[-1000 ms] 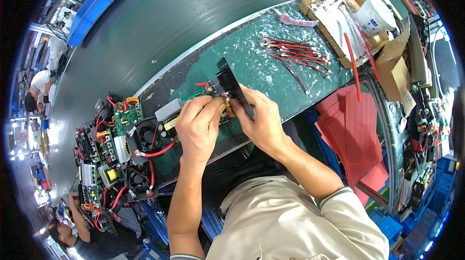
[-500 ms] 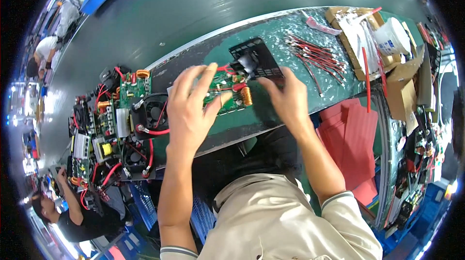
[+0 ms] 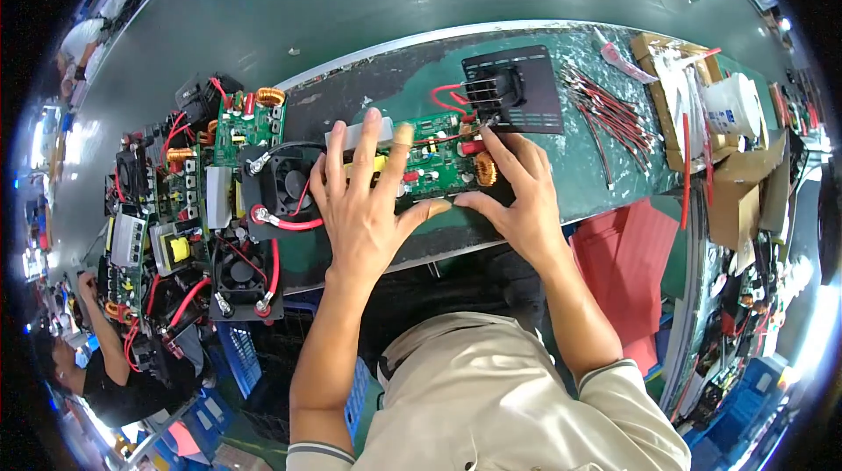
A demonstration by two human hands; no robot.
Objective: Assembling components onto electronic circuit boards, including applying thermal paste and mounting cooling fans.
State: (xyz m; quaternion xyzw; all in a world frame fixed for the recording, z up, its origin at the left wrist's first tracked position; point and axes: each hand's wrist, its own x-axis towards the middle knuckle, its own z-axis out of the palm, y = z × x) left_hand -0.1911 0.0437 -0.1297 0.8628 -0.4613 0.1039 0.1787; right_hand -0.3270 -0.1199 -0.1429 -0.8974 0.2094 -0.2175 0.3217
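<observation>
A green circuit board [image 3: 431, 174] with a copper coil [image 3: 485, 169] at its right end lies on the bench before me. My left hand [image 3: 368, 208] spans its left part, fingers spread toward the far edge and thumb along the near edge. At the right end, my right hand [image 3: 522, 195] brackets the board between index finger and thumb, beside the coil. Just beyond that hand stands a black vented panel [image 3: 537, 89] with a black fan [image 3: 496, 94] on it; red wires [image 3: 445, 96] loop from it toward the board. My left hand hides part of the board.
Several fan units [image 3: 289, 181] and circuit boards crowd the left. Red and black wires [image 3: 610, 111] lie to the right, near a cardboard box [image 3: 653, 54] and a white tub [image 3: 735, 103]. Red sheets [image 3: 627, 269] sit below the bench edge. A co-worker [image 3: 114, 366] is at lower left.
My right hand has left the black panel and come to the board's right end. The panel now sits squarer, its fan and red wires more visible. My left hand has settled on the board.
</observation>
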